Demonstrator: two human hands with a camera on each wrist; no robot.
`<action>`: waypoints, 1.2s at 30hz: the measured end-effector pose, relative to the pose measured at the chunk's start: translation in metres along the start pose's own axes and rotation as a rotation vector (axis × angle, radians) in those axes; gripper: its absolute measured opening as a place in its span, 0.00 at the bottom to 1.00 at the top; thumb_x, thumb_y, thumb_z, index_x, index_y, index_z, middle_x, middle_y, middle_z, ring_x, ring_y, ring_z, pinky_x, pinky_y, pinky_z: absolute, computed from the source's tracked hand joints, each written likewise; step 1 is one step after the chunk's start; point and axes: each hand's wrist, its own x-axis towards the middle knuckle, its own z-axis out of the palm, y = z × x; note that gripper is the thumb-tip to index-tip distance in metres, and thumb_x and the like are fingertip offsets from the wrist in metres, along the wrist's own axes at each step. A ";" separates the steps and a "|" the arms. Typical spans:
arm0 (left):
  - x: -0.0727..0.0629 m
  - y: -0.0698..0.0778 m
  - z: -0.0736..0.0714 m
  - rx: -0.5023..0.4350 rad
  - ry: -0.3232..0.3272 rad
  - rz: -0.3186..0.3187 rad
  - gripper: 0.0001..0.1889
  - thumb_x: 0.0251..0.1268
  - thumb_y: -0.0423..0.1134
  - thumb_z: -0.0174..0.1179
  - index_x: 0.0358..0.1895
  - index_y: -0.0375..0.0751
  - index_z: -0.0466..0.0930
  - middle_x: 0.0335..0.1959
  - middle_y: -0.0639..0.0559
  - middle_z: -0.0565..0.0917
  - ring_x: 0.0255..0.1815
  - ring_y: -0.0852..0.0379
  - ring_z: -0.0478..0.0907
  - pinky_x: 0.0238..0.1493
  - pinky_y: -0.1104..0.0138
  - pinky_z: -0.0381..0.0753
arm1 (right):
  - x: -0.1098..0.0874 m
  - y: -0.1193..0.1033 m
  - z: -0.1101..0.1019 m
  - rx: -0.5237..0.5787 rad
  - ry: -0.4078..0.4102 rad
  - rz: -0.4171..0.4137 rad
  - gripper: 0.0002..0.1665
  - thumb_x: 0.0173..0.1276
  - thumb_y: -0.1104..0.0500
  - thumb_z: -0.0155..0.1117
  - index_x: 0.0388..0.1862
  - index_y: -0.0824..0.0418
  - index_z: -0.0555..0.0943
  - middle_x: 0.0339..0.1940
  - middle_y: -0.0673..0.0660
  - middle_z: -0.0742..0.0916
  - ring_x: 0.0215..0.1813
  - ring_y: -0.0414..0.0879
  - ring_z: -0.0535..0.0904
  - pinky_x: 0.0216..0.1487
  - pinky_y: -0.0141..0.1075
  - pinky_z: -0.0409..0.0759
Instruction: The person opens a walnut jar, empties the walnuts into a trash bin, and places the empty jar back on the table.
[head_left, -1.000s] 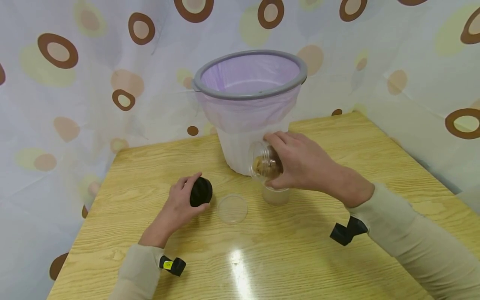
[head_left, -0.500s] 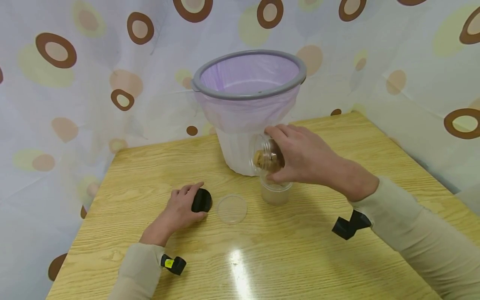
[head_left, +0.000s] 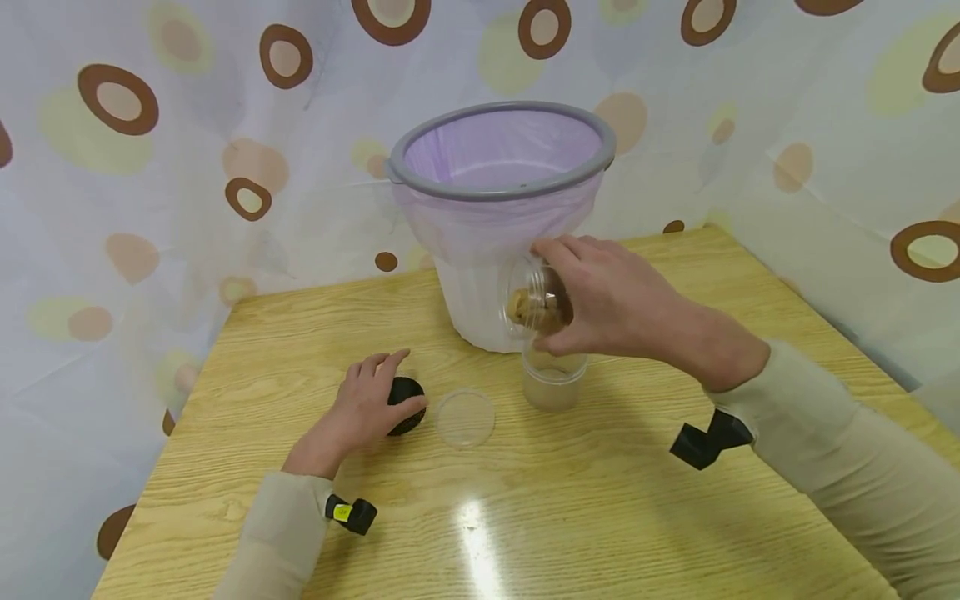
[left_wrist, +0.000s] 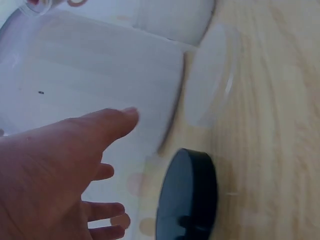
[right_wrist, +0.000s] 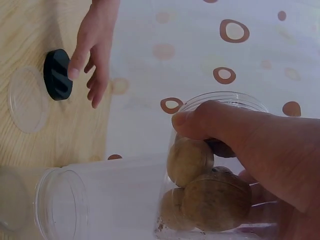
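In the head view my right hand (head_left: 622, 296) grips a clear plastic jar (right_wrist: 172, 220) on its side, its mouth facing left. Several walnuts (right_wrist: 216, 201) lie inside the jar. Just below it an uncapped clear container (head_left: 553, 392) stands upright on the table. My left hand (head_left: 367, 404) hovers by a round black lid (left_wrist: 187, 190), fingers spread and loosely straight. The left wrist view shows a gap between that hand and the lid, which lies flat on the wood. A clear round lid (head_left: 465, 417) lies between the black lid and the standing container.
A white bin (head_left: 480, 292) with a grey rim and a purple liner stands at the back of the wooden table (head_left: 600, 500). A patterned cloth (head_left: 150, 233) hangs behind and to the sides.
My left hand has lowered the black lid to the table and let it go. The right hand has raised the walnut jar slightly, more of the standing container showing beneath it.
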 end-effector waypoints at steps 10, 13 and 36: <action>0.017 0.021 -0.029 -0.027 0.180 0.078 0.35 0.76 0.51 0.52 0.77 0.35 0.53 0.73 0.28 0.58 0.73 0.27 0.54 0.69 0.37 0.58 | 0.006 0.000 -0.007 0.011 -0.018 0.016 0.56 0.39 0.41 0.82 0.64 0.65 0.70 0.49 0.60 0.83 0.46 0.55 0.81 0.47 0.48 0.81; 0.022 0.030 -0.042 -0.043 0.239 0.133 0.35 0.76 0.50 0.51 0.76 0.33 0.53 0.73 0.28 0.59 0.73 0.29 0.54 0.71 0.40 0.56 | 0.007 0.001 -0.010 0.016 -0.015 0.012 0.56 0.39 0.41 0.83 0.63 0.65 0.70 0.50 0.60 0.82 0.46 0.55 0.81 0.48 0.48 0.81; 0.052 0.084 -0.135 -0.054 0.474 0.250 0.34 0.78 0.52 0.45 0.78 0.36 0.51 0.73 0.34 0.58 0.75 0.38 0.51 0.73 0.46 0.51 | 0.017 0.002 -0.037 0.054 -0.032 0.036 0.54 0.42 0.43 0.82 0.65 0.61 0.68 0.48 0.57 0.81 0.47 0.53 0.80 0.45 0.49 0.80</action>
